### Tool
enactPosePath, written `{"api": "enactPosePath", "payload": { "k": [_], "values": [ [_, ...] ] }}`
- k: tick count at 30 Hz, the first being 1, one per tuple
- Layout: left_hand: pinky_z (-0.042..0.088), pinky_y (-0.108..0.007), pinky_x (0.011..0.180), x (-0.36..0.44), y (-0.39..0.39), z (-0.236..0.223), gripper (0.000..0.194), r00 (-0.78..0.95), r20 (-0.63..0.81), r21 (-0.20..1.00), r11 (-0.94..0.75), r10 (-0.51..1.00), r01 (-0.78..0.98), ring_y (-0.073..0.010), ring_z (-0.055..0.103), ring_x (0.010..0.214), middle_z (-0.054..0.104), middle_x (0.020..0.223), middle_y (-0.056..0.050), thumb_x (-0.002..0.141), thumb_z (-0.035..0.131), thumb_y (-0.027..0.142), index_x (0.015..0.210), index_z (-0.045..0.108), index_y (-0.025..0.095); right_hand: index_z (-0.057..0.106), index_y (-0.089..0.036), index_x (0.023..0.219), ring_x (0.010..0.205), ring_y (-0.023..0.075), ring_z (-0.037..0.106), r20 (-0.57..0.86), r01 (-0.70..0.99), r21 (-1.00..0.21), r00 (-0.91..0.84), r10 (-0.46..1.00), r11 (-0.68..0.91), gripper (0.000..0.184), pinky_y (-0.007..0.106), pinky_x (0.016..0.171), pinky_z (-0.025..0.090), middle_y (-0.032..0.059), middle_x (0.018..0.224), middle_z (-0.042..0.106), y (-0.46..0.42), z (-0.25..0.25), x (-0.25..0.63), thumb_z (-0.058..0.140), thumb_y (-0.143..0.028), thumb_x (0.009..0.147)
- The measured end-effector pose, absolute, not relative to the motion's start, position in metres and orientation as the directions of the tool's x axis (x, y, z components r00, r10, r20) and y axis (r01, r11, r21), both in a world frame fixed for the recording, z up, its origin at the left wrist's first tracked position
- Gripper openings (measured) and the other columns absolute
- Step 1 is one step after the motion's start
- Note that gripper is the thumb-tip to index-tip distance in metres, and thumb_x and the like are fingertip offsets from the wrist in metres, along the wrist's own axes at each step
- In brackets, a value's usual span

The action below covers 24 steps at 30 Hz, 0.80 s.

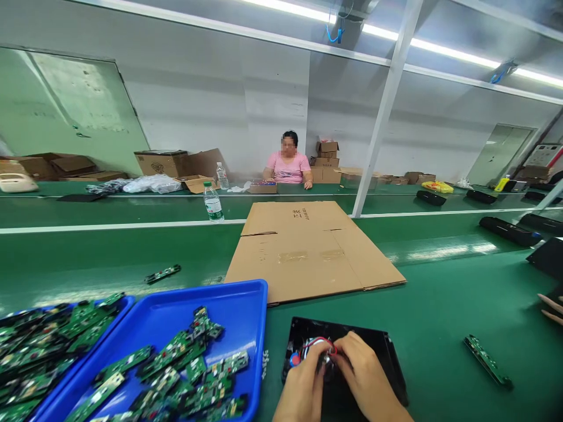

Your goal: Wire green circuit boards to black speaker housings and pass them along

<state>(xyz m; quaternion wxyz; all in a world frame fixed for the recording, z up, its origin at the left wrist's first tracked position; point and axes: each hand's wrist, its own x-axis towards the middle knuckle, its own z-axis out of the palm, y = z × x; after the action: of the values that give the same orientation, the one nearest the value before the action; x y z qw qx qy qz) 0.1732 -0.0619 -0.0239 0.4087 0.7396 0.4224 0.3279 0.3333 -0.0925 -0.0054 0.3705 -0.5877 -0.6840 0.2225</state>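
A black plastic housing (pixel 373 346) lies open on the green bench at the bottom centre, with red and white wires (pixel 317 341) looped inside it. My left hand (pixel 303 387) and my right hand (pixel 365 375) meet over its middle, fingers curled and pinched together around a small part among the wires that I cannot make out. To the left stands a blue tray (pixel 246 305) holding several green circuit boards (pixel 176 351). A second blue tray (pixel 125 305) heaped with boards sits at the far left.
A flattened cardboard sheet (pixel 308 246) lies beyond the housing. Loose boards lie on the bench (pixel 488 360) (pixel 162 273). A water bottle (pixel 213 202) stands behind. A person in pink (pixel 288 167) sits at the far bench. Another person's fingertips (pixel 549 309) show at right.
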Motion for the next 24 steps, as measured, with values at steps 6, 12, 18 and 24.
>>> {"api": "enactPosePath", "payload": {
  "k": [6,12,18,24],
  "values": [
    [0.054,-0.023,0.076,0.162,-0.046,-0.010,0.026,0.602,0.052,0.970,-0.185,0.797,0.161,-0.0171,0.069,0.081,0.073,0.092,-0.001,0.089,0.042,0.027,0.109,0.059,0.026,0.060,-0.040,0.107,0.082,0.0213,0.062,0.285,0.651,-0.722,-0.028,0.958,0.234,0.021,0.038,0.073,0.054,0.0033,0.089,0.065,-0.092,-0.013,0.336,0.045,-0.034,0.093],
    [0.055,-0.020,0.071,0.163,-0.049,0.004,0.023,0.569,0.014,0.991,-0.085,0.822,0.100,-0.0163,0.068,0.078,0.072,0.085,0.000,0.086,0.050,0.036,0.101,0.063,0.025,0.063,-0.038,0.101,0.083,0.0225,0.062,0.253,0.755,-0.617,-0.076,0.964,0.221,0.020,0.040,0.074,0.053,0.0006,0.090,0.068,-0.089,-0.015,0.338,0.047,-0.030,0.092],
    [0.056,-0.023,0.071,0.164,-0.052,0.007,0.026,0.535,-0.044,0.999,0.022,0.843,0.047,-0.0178,0.068,0.080,0.072,0.086,-0.001,0.084,0.055,0.044,0.097,0.065,0.025,0.063,-0.038,0.097,0.086,0.0207,0.060,0.132,0.723,-0.676,-0.067,0.989,0.140,0.018,0.038,0.076,0.050,0.0029,0.090,0.067,-0.092,-0.003,0.337,0.046,-0.036,0.094],
    [0.055,-0.021,0.069,0.165,-0.054,0.003,0.019,0.558,-0.026,0.997,-0.016,0.830,0.070,-0.0174,0.068,0.078,0.072,0.078,0.001,0.081,0.058,0.035,0.097,0.064,0.026,0.063,-0.035,0.087,0.079,0.0212,0.059,0.191,0.757,-0.634,-0.044,0.981,0.157,0.020,0.040,0.070,0.051,0.0015,0.083,0.065,-0.091,-0.008,0.334,0.044,-0.033,0.094]
  ]
}}
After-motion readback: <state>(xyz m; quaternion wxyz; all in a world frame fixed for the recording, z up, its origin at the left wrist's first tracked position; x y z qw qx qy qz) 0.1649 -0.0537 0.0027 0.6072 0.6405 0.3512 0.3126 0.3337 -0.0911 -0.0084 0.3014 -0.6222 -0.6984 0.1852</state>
